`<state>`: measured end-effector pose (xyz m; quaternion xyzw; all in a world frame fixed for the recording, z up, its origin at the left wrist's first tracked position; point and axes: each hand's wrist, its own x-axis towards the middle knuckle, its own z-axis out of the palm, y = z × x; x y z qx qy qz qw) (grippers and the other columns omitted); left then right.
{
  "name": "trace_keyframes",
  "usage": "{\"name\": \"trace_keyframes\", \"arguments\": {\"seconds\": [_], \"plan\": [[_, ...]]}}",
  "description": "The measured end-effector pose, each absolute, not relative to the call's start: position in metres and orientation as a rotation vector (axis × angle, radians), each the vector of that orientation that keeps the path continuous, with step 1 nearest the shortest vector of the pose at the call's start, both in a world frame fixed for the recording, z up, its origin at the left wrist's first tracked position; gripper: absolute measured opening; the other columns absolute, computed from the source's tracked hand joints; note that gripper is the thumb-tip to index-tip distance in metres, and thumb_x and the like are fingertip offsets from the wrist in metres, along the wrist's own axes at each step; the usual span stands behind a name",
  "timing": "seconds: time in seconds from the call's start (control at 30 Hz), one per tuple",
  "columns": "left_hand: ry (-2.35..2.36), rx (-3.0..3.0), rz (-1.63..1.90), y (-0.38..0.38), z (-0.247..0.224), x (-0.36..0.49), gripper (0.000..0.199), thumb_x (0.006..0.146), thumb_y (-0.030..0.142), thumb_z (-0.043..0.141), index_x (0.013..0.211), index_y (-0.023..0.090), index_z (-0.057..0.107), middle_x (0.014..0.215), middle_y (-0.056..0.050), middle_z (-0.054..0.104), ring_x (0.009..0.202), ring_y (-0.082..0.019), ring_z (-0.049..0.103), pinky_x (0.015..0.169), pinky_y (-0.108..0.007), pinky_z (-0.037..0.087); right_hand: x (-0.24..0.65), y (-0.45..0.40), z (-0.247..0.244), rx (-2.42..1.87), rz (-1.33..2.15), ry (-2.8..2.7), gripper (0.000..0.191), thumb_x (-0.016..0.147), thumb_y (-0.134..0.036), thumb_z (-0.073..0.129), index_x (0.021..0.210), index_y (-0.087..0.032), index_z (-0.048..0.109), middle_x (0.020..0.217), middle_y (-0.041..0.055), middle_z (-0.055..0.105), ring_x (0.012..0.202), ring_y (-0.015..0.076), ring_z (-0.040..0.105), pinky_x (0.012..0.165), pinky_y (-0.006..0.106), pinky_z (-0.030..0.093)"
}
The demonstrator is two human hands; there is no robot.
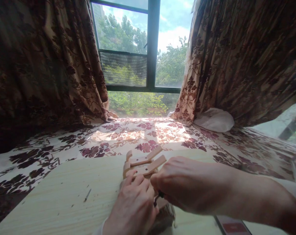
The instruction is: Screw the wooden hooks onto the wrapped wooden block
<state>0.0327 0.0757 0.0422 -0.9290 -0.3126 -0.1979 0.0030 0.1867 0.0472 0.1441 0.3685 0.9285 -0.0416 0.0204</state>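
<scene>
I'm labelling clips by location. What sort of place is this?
Probably a room in a home, at a window nook: flowered curtains frame a window with trees outside, and matching cloth covers the ledge.

Daylight from the window [151, 45], dark curtains [238, 58], sunlit patches, soft haze, edges stretched

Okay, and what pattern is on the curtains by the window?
The curtains have dark reddish-brown florals on paler fabric, clearest in the head view.
</scene>
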Motion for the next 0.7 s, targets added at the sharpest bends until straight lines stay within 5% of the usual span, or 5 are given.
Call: {"name": "trace_keyframes", "arguments": {"seconds": [0.23, 0.7], "plan": [[-1.044, -3.022, -0.349, 0.075, 0.047, 0.031, 0.015, 0.076, 0.025, 0.058, 0.09, 0.025, 0.064, 0.097, -0.001, 0.066, 0.099, -0.023, 0.054, 0.101, -0.045, 0.027, 0.184, 0.052, 0.152, 1.167, -0.126, 2.816, 0.018, 0.077, -0.004, 0.048, 0.066, -0.014, 0.058, 0.062, 0.0007, 0.055, 0.051, 0.009, 0.041, 0.05, 0.024, 0.031], [-1.003, -3.031, -0.438, 0.078, 0.045, 0.026, 0.012, 0.076, 0.028, 0.06, 0.086, 0.026, 0.065, 0.095, 0.0, 0.066, 0.102, -0.022, 0.054, 0.1, -0.043, 0.029, 0.182, 0.05, 0.158, 1.172, -0.123, 2.804, 0.014, 0.075, -0.007, 0.053, 0.068, -0.014, 0.062, 0.069, 0.0044, 0.061, 0.06, 0.0118, 0.049, 0.053, 0.024, 0.032]]}}
